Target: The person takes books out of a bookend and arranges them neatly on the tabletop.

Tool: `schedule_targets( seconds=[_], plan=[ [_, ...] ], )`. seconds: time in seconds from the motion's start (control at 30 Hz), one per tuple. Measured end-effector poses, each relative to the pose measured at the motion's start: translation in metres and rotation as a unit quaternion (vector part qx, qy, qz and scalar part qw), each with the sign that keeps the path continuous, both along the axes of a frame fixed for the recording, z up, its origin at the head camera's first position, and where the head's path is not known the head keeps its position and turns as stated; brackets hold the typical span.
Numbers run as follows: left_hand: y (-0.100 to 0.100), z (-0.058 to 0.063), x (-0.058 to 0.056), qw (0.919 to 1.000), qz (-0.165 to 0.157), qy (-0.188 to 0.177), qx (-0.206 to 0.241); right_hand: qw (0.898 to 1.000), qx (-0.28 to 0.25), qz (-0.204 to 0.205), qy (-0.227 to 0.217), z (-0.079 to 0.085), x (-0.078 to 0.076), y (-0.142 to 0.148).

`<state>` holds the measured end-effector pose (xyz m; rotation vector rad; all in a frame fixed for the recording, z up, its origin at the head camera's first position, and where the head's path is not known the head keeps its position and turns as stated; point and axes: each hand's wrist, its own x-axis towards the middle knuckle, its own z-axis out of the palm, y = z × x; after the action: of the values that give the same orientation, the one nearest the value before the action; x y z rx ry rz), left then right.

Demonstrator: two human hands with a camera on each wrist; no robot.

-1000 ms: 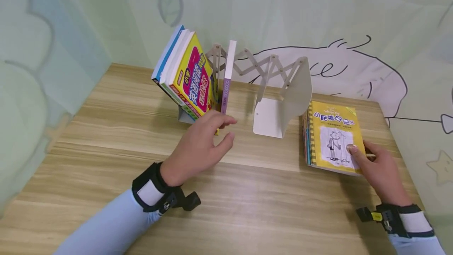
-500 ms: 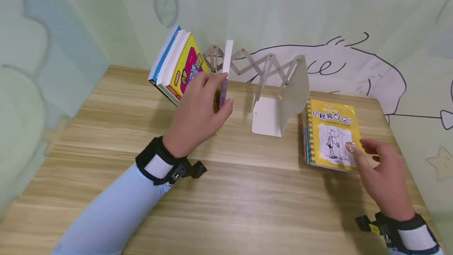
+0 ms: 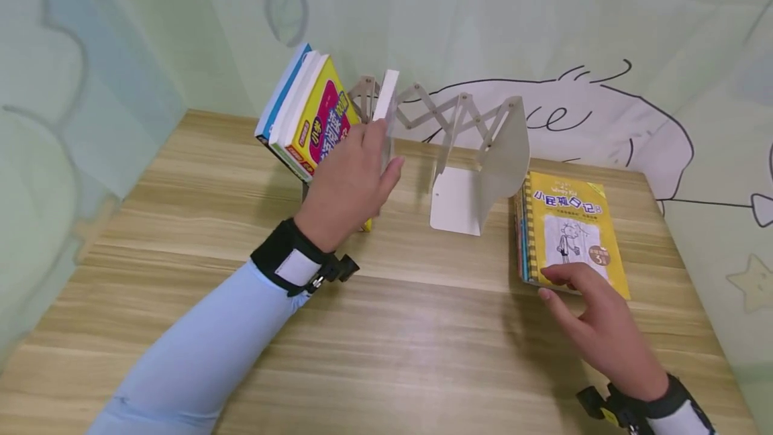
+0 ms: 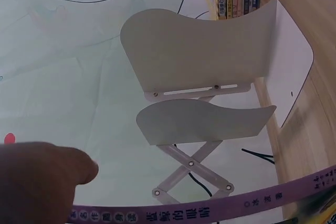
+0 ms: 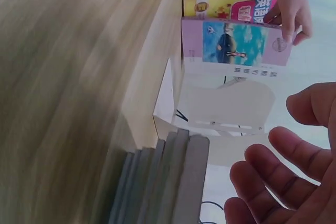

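Note:
My left hand (image 3: 350, 183) pinches a thin purple book (image 5: 194, 40) near its top, thumb on its cover and fingers behind, as the right wrist view shows. The book stands on edge in a metal expandable bookend (image 3: 506, 150); its spine crosses the bottom of the left wrist view. Left of it, a yellow English reading book (image 3: 329, 116) leans with white and blue books. My right hand (image 3: 604, 334), fingers loosely bent and holding nothing, hovers by the near edge of a stack of books topped by a yellow comic diary (image 3: 561, 207).
A white base plate (image 3: 455, 203) of the bookend lies flat between the purple book and the stack. Everything rests on a wood-grain table (image 3: 423, 354). Behind it hangs a printed curtain (image 3: 501, 19).
My left hand has moved up to the purple book and taken hold of it; its top now tilts. My right hand has left the stack's right side and shifted left and nearer.

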<state>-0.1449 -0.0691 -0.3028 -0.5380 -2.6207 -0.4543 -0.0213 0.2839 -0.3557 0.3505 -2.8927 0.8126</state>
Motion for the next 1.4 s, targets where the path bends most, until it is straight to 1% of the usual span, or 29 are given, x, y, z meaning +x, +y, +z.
schedule_targets(
  seconds=[0.1, 0.17, 0.23, 0.33, 0.43, 0.5, 0.6, 0.73, 0.8, 0.87, 0.93, 0.97, 1.03, 1.07, 1.1, 1.2, 1.3, 1.4],
  plan=[
    [-0.001, 0.001, 0.002, 0.9995, 0.01, 0.028, -0.003, 1.0, -0.002, 0.001, 0.001, -0.003, 0.0, -0.002],
    [-0.002, 0.0, 0.003, 0.9992, 0.016, 0.035, -0.003, 1.0, -0.003, 0.001, -0.003, -0.004, 0.0, -0.002],
    [-0.002, 0.0, 0.005, 0.9993, 0.019, 0.031, 0.002, 1.0, -0.003, 0.002, -0.008, -0.005, 0.0, -0.003],
    [-0.003, -0.001, 0.007, 0.9997, 0.02, 0.008, 0.014, 1.0, -0.001, 0.006, -0.012, -0.006, 0.001, -0.004],
    [-0.004, -0.002, 0.007, 0.9995, 0.016, -0.005, 0.028, 1.0, -0.003, 0.007, -0.009, -0.006, 0.0, -0.005],
    [-0.005, -0.003, 0.009, 0.9988, 0.008, -0.006, 0.047, 1.0, -0.005, 0.007, -0.009, -0.007, 0.0, -0.004],
    [-0.008, -0.006, 0.013, 0.9961, -0.013, 0.011, 0.086, 1.0, -0.008, 0.009, -0.009, -0.008, 0.0, -0.003],
    [-0.01, -0.004, 0.024, 0.9903, -0.048, 0.048, 0.121, 1.0, -0.013, 0.009, 0.001, -0.011, 0.001, -0.002],
    [-0.011, 0.001, 0.033, 0.987, -0.059, 0.066, 0.134, 1.0, -0.017, 0.008, 0.005, -0.011, 0.001, -0.002],
    [-0.013, 0.009, 0.045, 0.9833, -0.066, 0.085, 0.146, 1.0, -0.021, 0.008, 0.006, -0.011, 0.002, -0.002],
    [-0.017, 0.017, 0.058, 0.9791, -0.072, 0.096, 0.165, 1.0, -0.026, 0.009, 0.006, -0.01, 0.002, -0.003],
    [-0.02, 0.02, 0.064, 0.9764, -0.076, 0.096, 0.178, 1.0, -0.028, 0.01, 0.007, -0.009, 0.002, -0.004],
    [-0.024, 0.025, 0.076, 0.9702, -0.087, 0.085, 0.21, 0.999, -0.036, 0.013, 0.011, -0.007, 0.003, -0.005],
    [-0.026, 0.026, 0.08, 0.966, -0.095, 0.072, 0.229, 0.999, -0.04, 0.016, 0.01, -0.007, 0.003, -0.006],
    [-0.027, 0.026, 0.084, 0.9602, -0.106, 0.055, 0.252, 0.999, -0.042, 0.02, 0.008, -0.006, 0.003, -0.007],
    [-0.028, 0.025, 0.093, 0.9421, -0.14, -0.011, 0.305, 0.998, -0.059, 0.038, 0.007, -0.005, 0.002, -0.01],
    [-0.024, 0.019, 0.099, 0.9201, -0.177, -0.081, 0.34, 0.994, -0.083, 0.071, 0.014, -0.005, 0.003, -0.012],
    [-0.017, 0.011, 0.103, 0.8965, -0.202, -0.146, 0.366, 0.988, -0.1, 0.115, 0.027, -0.005, 0.006, -0.015]
  ],
)
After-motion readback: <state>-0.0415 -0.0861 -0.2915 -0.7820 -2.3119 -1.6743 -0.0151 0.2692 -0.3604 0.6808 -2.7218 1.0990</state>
